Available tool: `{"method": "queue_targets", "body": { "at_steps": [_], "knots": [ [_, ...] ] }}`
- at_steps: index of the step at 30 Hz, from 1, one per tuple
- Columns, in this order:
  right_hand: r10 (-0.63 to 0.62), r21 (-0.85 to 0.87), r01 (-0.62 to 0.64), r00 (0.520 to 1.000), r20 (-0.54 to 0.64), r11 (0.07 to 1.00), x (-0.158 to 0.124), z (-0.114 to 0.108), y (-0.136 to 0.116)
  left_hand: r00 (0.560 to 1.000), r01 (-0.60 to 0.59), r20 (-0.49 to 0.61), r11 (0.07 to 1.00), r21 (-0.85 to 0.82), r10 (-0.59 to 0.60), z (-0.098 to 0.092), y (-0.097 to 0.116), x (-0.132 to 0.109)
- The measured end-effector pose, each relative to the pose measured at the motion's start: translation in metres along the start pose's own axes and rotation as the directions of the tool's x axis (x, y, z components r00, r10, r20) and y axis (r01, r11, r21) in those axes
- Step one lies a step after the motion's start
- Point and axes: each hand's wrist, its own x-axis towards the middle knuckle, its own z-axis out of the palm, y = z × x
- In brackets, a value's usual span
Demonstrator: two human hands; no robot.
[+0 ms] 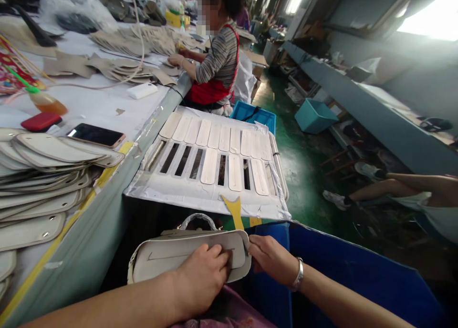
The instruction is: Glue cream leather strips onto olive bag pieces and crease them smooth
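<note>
My left hand [200, 282] lies on a cream leather panel [168, 259] held over my lap, its fingers curled and pressing on the panel's middle. My right hand [272, 259] pinches the panel's right end between thumb and fingers; a silver bracelet sits on that wrist. Behind the panel a rounded metal-looking handle [196, 218] shows. Just beyond stands a white rack [179, 192] with slots, bearing rows of cream oblong strips [229, 139].
On the table at left lie stacked cream panels [43, 175], a phone [96, 135], a red case [41, 121] and a glue bottle [43, 99]. A co-worker in a red apron [214, 66] works farther along. Blue bins [358, 271] stand on my right; another person's legs [393, 189] stretch across the green floor.
</note>
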Motion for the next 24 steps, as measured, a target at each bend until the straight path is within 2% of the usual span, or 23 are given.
{"method": "queue_targets", "body": {
  "at_steps": [3, 4, 7, 9, 11, 12, 13, 14, 15, 16, 17, 18, 19, 20, 22, 24],
  "knots": [
    [0.140, 0.269, -0.154, 0.988, 0.070, 0.951, -0.004, 0.008, 0.006, 1.000, 0.024, -0.008, 1.000, -0.006, -0.024, 0.000, 0.004, -0.003],
    [0.176, 0.320, -0.185, 0.983, 0.056, 0.929, -0.004, 0.011, 0.007, 1.000, 0.024, -0.019, 1.000, -0.010, -0.025, -0.001, 0.003, -0.003],
    [0.222, 0.263, -0.202, 0.974, -0.047, 0.943, 0.001, 0.020, 0.010, 0.999, 0.033, -0.038, 0.999, 0.013, -0.032, -0.005, 0.002, -0.003],
    [0.217, 0.202, -0.205, 0.975, -0.041, 0.958, 0.004, 0.025, 0.008, 0.996, 0.055, -0.069, 0.998, 0.044, -0.051, -0.008, 0.004, -0.006],
    [0.210, 0.203, -0.205, 0.978, 0.000, 0.957, 0.006, 0.029, 0.005, 0.987, 0.037, -0.160, 0.999, 0.038, -0.031, -0.010, 0.007, -0.016],
    [0.208, 0.205, -0.205, 0.978, 0.009, 0.957, 0.007, 0.030, 0.003, 0.970, 0.025, -0.244, 1.000, 0.015, -0.021, -0.012, 0.008, -0.026],
    [0.211, 0.204, -0.209, 0.977, 0.013, 0.956, 0.007, 0.031, 0.003, 0.933, 0.047, -0.357, 0.999, -0.020, -0.051, -0.013, 0.008, -0.038],
    [0.218, 0.198, -0.216, 0.976, 0.009, 0.956, 0.007, 0.031, 0.003, 0.873, 0.115, -0.469, 0.991, -0.073, -0.136, -0.012, 0.005, -0.052],
    [0.226, 0.188, -0.223, 0.974, 0.002, 0.957, 0.006, 0.031, 0.003, 0.778, 0.231, -0.568, 0.963, -0.141, -0.270, -0.011, 0.000, -0.069],
    [0.234, 0.178, -0.229, 0.972, -0.005, 0.957, 0.006, 0.031, 0.004, 0.624, 0.422, -0.625, 0.875, -0.236, -0.469, -0.009, -0.006, -0.085],
    [0.239, 0.168, -0.234, 0.971, -0.011, 0.957, 0.006, 0.031, 0.005, 0.488, 0.592, -0.593, 0.742, -0.314, -0.641, -0.006, -0.014, -0.102],
    [0.238, 0.163, -0.233, 0.971, -0.012, 0.959, 0.006, 0.030, 0.006, 0.388, 0.709, -0.519, 0.607, -0.360, -0.762, -0.002, -0.023, -0.117],
    [0.231, 0.159, -0.227, 0.973, -0.011, 0.961, 0.006, 0.030, 0.007, 0.345, 0.776, -0.406, 0.500, -0.384, -0.847, 0.003, -0.031, -0.129],
    [0.220, 0.155, -0.216, 0.975, -0.009, 0.964, 0.006, 0.030, 0.007, 0.367, 0.797, -0.263, 0.448, -0.406, -0.892, 0.007, -0.039, -0.139],
    [0.198, 0.145, -0.195, 0.980, -0.005, 0.970, 0.006, 0.029, 0.006, 0.464, 0.788, -0.032, 0.429, -0.442, -0.885, 0.014, -0.050, -0.149],
    [0.192, 0.123, -0.189, 0.981, -0.009, 0.974, 0.005, 0.029, 0.002, 0.540, 0.776, 0.053, 0.473, -0.417, -0.840, 0.016, -0.054, -0.150]
  ]
}}
